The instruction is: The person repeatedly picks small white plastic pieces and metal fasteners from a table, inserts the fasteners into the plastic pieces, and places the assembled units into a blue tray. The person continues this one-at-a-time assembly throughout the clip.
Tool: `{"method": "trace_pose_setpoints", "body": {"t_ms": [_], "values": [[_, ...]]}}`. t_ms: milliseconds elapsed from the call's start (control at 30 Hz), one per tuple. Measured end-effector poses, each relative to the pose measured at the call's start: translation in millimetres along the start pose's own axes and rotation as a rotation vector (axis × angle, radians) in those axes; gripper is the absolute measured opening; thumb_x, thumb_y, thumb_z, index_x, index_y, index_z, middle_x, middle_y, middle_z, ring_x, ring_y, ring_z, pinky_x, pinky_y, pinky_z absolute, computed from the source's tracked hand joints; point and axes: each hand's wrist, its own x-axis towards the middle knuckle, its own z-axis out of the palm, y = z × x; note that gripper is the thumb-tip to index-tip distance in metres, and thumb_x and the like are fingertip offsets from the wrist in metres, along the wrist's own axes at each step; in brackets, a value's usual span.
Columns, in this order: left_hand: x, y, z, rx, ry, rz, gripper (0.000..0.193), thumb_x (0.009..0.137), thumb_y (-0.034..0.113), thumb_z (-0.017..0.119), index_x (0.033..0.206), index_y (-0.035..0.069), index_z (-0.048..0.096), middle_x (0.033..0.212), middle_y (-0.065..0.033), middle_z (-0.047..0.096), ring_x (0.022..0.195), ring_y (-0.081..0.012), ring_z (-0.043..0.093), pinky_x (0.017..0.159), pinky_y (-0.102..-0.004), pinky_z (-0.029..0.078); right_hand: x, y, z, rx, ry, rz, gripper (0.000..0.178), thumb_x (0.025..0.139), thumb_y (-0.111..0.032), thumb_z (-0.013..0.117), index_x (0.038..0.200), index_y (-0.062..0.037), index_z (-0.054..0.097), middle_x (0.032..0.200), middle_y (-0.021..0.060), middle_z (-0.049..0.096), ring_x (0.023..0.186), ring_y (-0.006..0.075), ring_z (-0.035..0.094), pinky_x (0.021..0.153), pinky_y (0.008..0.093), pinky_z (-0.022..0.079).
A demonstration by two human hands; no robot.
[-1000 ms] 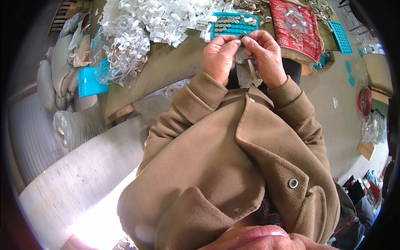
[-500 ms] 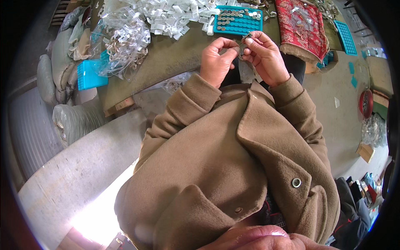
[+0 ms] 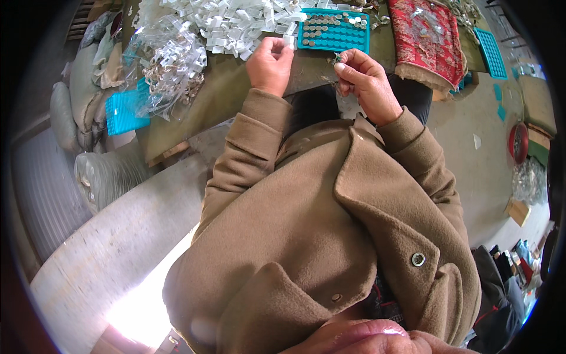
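By the olive tabletop's (image 3: 227, 79) near edge, the right hand (image 3: 367, 81) pinches a small dark piece (image 3: 338, 58); a loosened grip could drop it. Left hand (image 3: 270, 64): hold unclear.

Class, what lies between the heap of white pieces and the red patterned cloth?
In the head view, a blue-green tray lies there, with small round discs in some of its pockets; a few loose bits lie between tray and cloth.

Head-worn fisheye view, looking steeply down.
Left one of two worn side by side, it faces downward: the coat (image 3: 295, 218) fills the middle up close, the tabletop (image 3: 233, 81) lies farther off toward the top.
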Motion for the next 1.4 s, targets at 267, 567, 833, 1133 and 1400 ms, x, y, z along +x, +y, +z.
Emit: {"method": "trace_pose_setpoints", "body": {"t_ms": [267,567,833,1133,1400], "values": [[-2.8,-2.8,-29.6,-0.615,-0.043,-0.542,0.014,0.090,0.014,0.068,0.096,0.002,0.063,0.086,-0.0025,0.066,0.062,-0.0042,0.052,0.048,-0.0172,0.039,6.0,-1.8,12.2,-0.053,-0.056,0.084,0.005,0.094,-0.011,0.059,0.093,-0.0088,0.055,0.074,-0.0035,0.050,0.064,0.0056,0.046,0.060,0.0202,0.038],[-12.5,6.0,-39.9,-0.904,-0.066,-0.539,0.017,0.092,0.011,0.063,0.108,0.004,0.061,0.095,-0.0091,0.071,0.071,-0.0054,0.061,0.055,-0.0169,0.047,21.5,7.4,31.4,-0.087,-0.021,0.058,0.007,0.094,-0.014,0.059,0.092,-0.0080,0.056,0.077,-0.0023,0.054,0.069,0.0061,0.049,0.066,0.0212,0.040],[-35.6,47.6,-22.5,-1.008,-0.328,-0.533,0.025,0.095,0.012,0.060,0.119,0.005,0.060,0.100,-0.0046,0.069,0.085,-0.0088,0.066,0.066,-0.0200,0.053,19.0,13.1,38.8,0.063,0.113,-0.122,0.007,0.094,-0.013,0.059,0.095,-0.0059,0.057,0.077,-0.0022,0.055,0.068,0.0051,0.051,0.064,0.0193,0.041],[-30.6,56.8,-16.8,-0.938,-0.332,-0.526,0.028,0.093,0.011,0.064,0.119,0.002,0.061,0.103,-0.0042,0.068,0.087,-0.0113,0.066,0.069,-0.0221,0.054,11.1,3.1,24.3,0.100,0.054,-0.112,0.008,0.095,-0.012,0.059,0.096,-0.0042,0.059,0.081,-0.0001,0.060,0.071,0.0061,0.056,0.064,0.0195,0.044],[-31.0,61.2,-10.0,-1.085,-0.325,-0.439,0.027,0.093,0.007,0.063,0.118,0.000,0.060,0.104,-0.0078,0.067,0.090,-0.0159,0.067,0.079,-0.0274,0.057,2.2,-3.9,23.0,0.117,0.044,-0.059,0.007,0.095,-0.012,0.060,0.095,-0.0052,0.061,0.080,-0.0005,0.059,0.071,0.0065,0.055,0.067,0.0191,0.045]]}}
